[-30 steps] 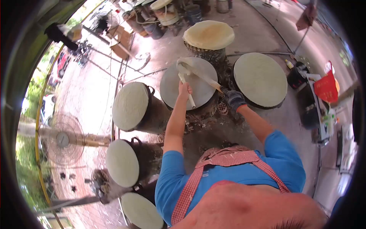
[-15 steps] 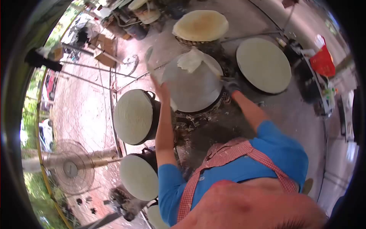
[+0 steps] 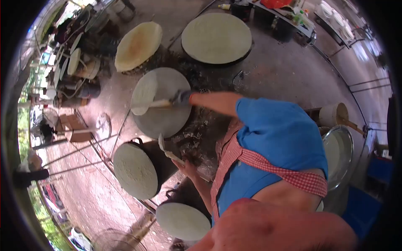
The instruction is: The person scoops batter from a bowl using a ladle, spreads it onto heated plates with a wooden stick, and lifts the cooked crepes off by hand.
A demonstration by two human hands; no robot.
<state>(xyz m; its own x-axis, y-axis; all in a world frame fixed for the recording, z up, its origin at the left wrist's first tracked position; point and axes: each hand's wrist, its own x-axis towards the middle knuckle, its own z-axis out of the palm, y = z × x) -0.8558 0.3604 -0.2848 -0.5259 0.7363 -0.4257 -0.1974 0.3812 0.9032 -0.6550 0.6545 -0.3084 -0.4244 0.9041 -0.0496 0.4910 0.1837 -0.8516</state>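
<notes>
My gloved right hand grips the wooden handle of a batter spreader over the round grey griddle. Its blade lies at the edge of a pale batter patch, which covers the griddle's left part. Lower down, my bare left hand holds a pale, batter-coated spatula, raised near the griddle's lower edge. Left of that hand, a round griddle coated with pale batter stands on a dark base.
Beyond the griddle is a browned flatbread and another batter-covered griddle. One more coated griddle is at lower left. A large metal bowl and a bucket stand at my right. Metal rails run along the left.
My view has turned right. My right hand has swept the spreader left across the griddle, where batter now lies in a smooth patch. My left hand has drawn back toward my body with the spatula.
</notes>
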